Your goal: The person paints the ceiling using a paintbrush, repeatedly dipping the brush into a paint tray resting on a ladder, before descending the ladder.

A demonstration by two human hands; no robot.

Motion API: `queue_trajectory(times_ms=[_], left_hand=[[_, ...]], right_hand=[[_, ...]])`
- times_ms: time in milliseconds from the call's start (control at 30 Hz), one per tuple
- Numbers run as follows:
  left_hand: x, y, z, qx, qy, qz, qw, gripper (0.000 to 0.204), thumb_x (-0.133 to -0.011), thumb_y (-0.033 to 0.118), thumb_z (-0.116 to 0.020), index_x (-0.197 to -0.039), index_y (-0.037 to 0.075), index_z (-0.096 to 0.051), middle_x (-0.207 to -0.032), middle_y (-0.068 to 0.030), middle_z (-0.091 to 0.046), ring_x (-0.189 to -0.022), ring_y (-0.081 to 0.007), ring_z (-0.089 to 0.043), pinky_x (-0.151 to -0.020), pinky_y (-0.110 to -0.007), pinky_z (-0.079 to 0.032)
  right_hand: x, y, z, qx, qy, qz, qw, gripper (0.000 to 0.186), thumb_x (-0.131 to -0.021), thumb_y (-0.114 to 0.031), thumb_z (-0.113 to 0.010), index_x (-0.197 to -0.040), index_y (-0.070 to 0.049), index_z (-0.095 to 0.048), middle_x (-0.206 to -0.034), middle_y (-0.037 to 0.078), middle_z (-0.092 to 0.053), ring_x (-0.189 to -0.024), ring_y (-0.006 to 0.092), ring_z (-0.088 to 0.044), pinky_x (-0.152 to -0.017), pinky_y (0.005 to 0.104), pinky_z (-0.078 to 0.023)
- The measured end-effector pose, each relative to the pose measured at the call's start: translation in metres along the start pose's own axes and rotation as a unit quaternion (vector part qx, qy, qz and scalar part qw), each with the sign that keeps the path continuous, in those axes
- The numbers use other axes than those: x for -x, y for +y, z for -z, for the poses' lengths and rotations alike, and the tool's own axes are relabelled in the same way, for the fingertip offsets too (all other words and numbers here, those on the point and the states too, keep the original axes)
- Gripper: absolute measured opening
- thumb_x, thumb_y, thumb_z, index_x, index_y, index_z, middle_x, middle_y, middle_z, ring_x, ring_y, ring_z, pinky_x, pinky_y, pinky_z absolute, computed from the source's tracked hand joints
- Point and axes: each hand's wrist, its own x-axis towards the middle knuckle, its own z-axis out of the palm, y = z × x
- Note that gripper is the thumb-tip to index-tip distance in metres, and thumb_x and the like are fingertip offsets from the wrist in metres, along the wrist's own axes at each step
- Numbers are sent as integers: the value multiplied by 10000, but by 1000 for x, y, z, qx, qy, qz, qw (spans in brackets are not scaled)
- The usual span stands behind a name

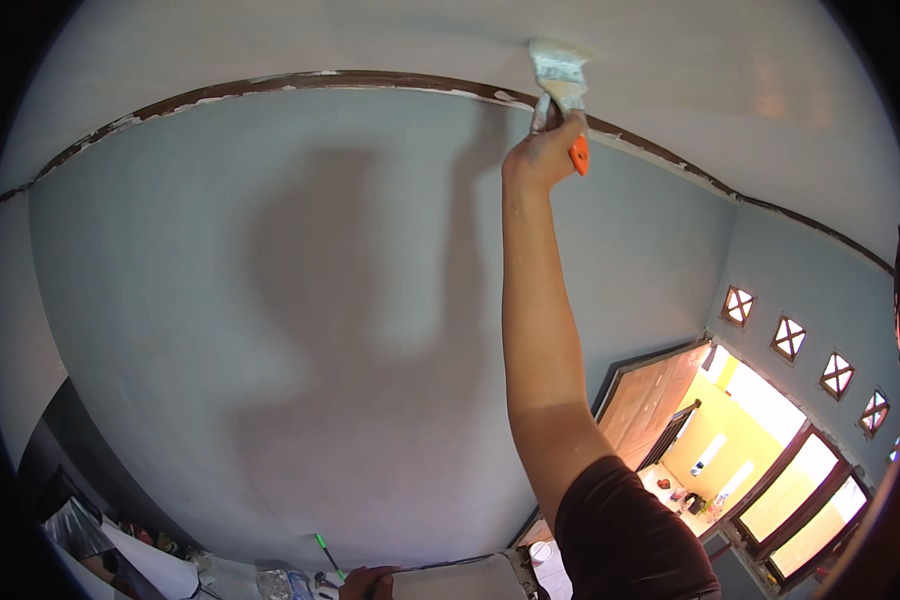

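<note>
Blue-grey wall (150, 270) stands before us, meeting the pale ceiling (320, 40) at a dark brown strip (360, 78). Our right hand (545, 155) is the nearer one, raised close to that strip on an almost straight arm. From it the broad, white-smeared scraper (558, 65) points up past the strip, its long axis roughly following the forearm; whether its edge touches the ceiling, we cannot tell. Our fingers close around its handle, leaving the orange end (580, 157) showing below. Our left hand is out of view, its opening and any hold unknown.
</note>
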Motion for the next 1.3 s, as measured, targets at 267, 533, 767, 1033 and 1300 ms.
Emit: queue_trajectory(times_ms=[267,533,767,1033,1300], left_hand=[[0,2,3,-70,-32,-8,997,332,-1046,256,-512,-1256,31,-638,-1253,-197,-635,-1194,-355,-576,-1053,-452,-423],[0,23,11,-53,-33,10,998,371,-1044,267,-499,-1238,-23,-625,-1232,-231,-641,-1175,-391,-576,-1051,-456,-425],[4,32,11,7,-28,71,997,330,-1051,245,-500,-1214,-11,-629,-1204,-224,-647,-1144,-379,-585,-1038,-453,-429],[7,-15,-7,72,-19,7,997,322,-1060,247,-510,-1231,-6,-611,-1231,-211,-629,-1161,-355,-570,-1034,-456,-428],[0,37,15,-41,-67,82,994,411,-1077,315,-434,-1266,-11,-599,-1352,-205,-573,-1240,-390,-531,-1084,-454,-407]], right_hand=[[-55,88,37,123,113,-110,980,117,-900,-115,-561,-804,-54,-534,-806,-12,-580,-715,113,-491,-622,320,-409],[-79,80,28,174,175,-220,944,226,-942,-158,-593,-1106,-28,-506,-1116,78,-627,-911,202,-653,-675,314,-593],[-97,67,28,182,224,-225,931,170,-911,-148,-549,-1034,-33,-527,-994,55,-616,-773,182,-594,-614,353,-478],[-106,93,34,149,132,-243,949,252,-952,-81,-570,-1180,-15,-484,-1144,109,-602,-926,232,-671,-664,330,-620],[-80,119,20,118,169,-244,948,201,-913,-148,-568,-1077,-50,-503,-1060,48,-608,-865,181,-613,-695,333,-519]])
